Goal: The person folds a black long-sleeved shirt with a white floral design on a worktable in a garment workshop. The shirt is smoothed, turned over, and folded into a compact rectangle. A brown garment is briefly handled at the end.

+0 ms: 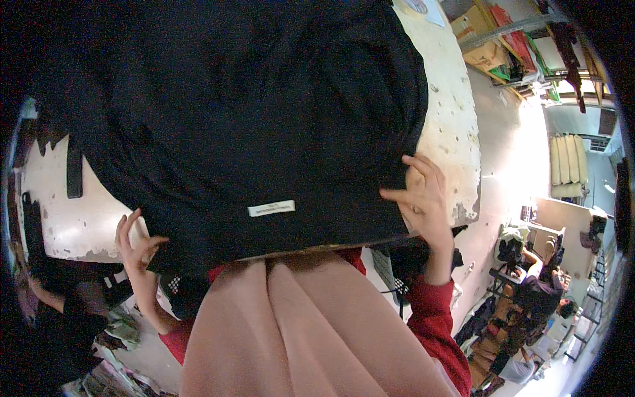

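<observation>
A black cloth garment (268,124) lies spread over a worn white tabletop (451,149), with soft folds across it. Close to its near edge is a small white woven label (271,208) bearing writing. My left hand (135,245) is at the garment's left edge, fingers apart, the thumb near or against the cloth. At the right edge, my right hand (424,203) rests with its thumb and fingertips spread on the fabric. Neither hand visibly grips anything.
A tape roll (415,6) lies on the table's far right corner. A black strip (74,171) crosses the left part. Shelving with cardboard boxes (488,54) stands far right. Other people (538,297) work at the lower right; another person (74,307) is close at left.
</observation>
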Demonstrator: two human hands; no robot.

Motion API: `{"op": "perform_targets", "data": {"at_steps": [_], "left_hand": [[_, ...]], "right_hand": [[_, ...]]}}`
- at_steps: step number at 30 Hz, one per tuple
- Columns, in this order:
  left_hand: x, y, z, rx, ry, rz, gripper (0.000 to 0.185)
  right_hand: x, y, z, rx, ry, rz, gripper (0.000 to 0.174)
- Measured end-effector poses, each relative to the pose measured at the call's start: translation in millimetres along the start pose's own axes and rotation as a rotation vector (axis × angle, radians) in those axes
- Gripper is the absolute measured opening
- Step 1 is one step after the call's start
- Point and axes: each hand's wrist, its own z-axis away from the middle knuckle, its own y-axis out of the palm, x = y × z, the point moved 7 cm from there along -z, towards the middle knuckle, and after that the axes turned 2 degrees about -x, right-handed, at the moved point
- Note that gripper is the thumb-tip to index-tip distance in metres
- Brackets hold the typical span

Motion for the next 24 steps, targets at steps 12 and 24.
{"op": "perform_targets", "data": {"at_steps": [12,24], "left_hand": [[84.4,-10.7,-19.4,-0.087,-0.444,0.801,0.034],[74.6,51.5,-130.3,0.086,-0.285,0.839,0.031]], "right_hand": [[-37.9,-42.5,-41.3,-0.118,0.412,-0.79,0.025],[-112.0,52.1,-85.0,-0.177,0.567,-0.594,0.017]]}}
